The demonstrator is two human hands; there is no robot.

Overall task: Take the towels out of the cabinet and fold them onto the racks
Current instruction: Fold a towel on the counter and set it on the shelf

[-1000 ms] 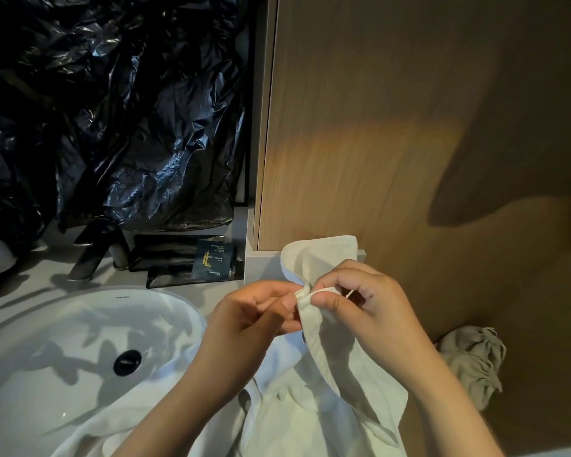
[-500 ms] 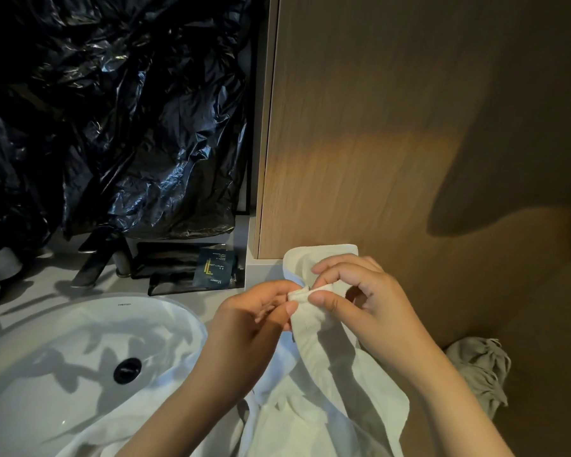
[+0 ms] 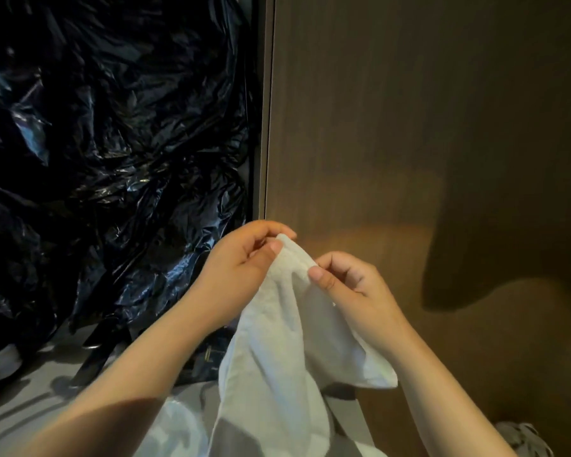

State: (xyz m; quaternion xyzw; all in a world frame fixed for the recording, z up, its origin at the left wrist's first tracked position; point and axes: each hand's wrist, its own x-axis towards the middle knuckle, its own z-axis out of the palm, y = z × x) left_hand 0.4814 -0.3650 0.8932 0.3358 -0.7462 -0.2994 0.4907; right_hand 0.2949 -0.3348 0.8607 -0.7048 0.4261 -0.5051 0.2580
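Head view: the white towel (image 3: 277, 351) is held in front of the wooden panel (image 3: 376, 143), beside the black plastic sheeting (image 3: 112, 143). Its top corner is pinched by the left hand (image 3: 241, 262), and the adjoining edge by the right hand (image 3: 353, 285). The long axis is near vertical, with the corner pointing up and the rest hanging down.

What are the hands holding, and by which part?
Both pinch the towel at its top edge: left hand at the peak, right hand just beside it.
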